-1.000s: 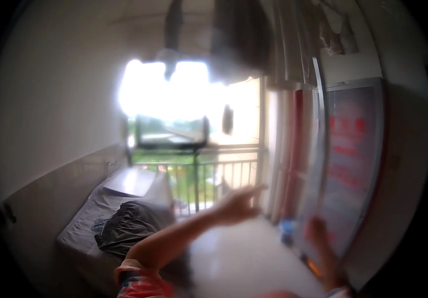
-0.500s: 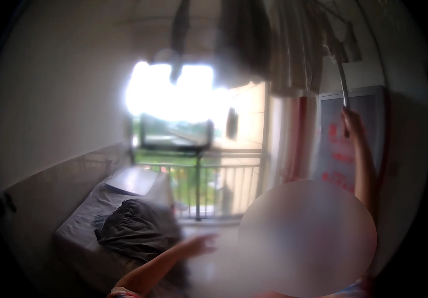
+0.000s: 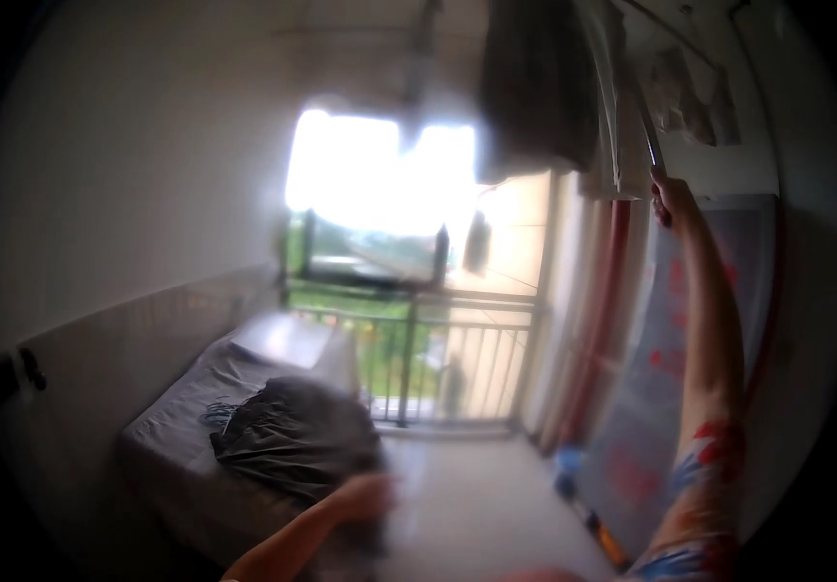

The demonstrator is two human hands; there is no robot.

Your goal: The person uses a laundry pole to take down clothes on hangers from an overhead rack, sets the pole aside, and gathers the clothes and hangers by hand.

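High on the right, my right hand is closed round the lower end of a thin metal pole. The pole points up among hanging clothes, and its top is hard to make out. A pale garment hangs right beside it, with a dark garment further left. Low in the view, my left hand is smeared by motion, so its fingers do not show clearly. It is in front of a dark crumpled garment on the bed; whether it touches the cloth I cannot tell.
The bed stands along the left wall, with a pale flat item at its far end. Beyond is a bright window with a railing. A grey door with red marks is at right. Small items lie by its foot.
My right hand has risen with the pole. The left hand has moved down and left, nearer the bed's dark garment. The whole view has turned slightly left.
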